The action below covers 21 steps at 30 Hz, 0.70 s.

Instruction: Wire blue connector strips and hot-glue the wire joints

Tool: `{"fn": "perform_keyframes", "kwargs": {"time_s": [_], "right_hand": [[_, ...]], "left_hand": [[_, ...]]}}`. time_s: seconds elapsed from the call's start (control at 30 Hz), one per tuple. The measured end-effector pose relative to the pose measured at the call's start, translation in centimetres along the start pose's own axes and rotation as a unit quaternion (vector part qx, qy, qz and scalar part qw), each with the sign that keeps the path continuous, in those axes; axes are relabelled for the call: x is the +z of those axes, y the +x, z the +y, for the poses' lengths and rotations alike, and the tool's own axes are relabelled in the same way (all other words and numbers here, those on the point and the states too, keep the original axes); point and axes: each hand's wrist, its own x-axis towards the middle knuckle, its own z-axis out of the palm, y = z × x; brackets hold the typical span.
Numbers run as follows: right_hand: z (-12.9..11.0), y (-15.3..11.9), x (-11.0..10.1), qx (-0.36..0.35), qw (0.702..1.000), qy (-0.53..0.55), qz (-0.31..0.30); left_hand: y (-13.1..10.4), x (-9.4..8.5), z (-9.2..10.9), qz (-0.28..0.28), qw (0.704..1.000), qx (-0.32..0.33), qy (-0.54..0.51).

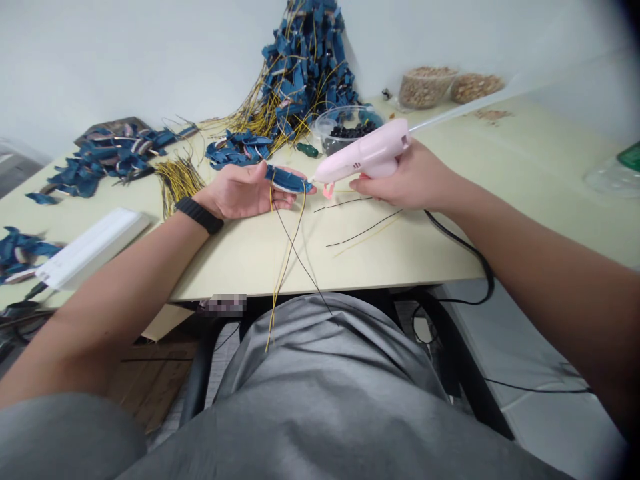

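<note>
My left hand [245,191] is closed around a blue flat piece [289,180], the thumb pressing on its near end. Yellow and black wires [293,247] hang from this piece over the table edge, down to my lap. My right hand [405,177] grips a pink glue gun [367,152], its nozzle pointing left at the right end of the blue piece. A clear glue stick [450,110] sticks out of the back of the gun. Whether the nozzle touches the piece, I cannot tell. Loose black and yellow wires [367,228] lie on the table below the gun.
A tall heap of blue wired pieces [305,73] stands against the wall. More blue pieces [110,157] lie at left, near a yellow wire bundle [180,180] and a white box [93,248]. Behind the gun are a clear tub of black parts [350,130] and containers of nuts or shells [427,87].
</note>
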Motion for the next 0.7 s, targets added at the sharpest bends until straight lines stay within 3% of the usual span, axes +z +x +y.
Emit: {"fn": "perform_keyframes", "kwargs": {"time_s": [0.2,0.7], "right_hand": [[-0.7,-0.1,-0.02,0.012,1.0,-0.005,0.001],[-0.73,-0.2,0.12,0.01,1.0,0.008,-0.007]], "left_hand": [[0.02,-0.06,0.23,-0.026,1.0,-0.007,-0.015],[0.18,-0.14,0.02,-0.008,1.0,-0.012,0.011]]}}
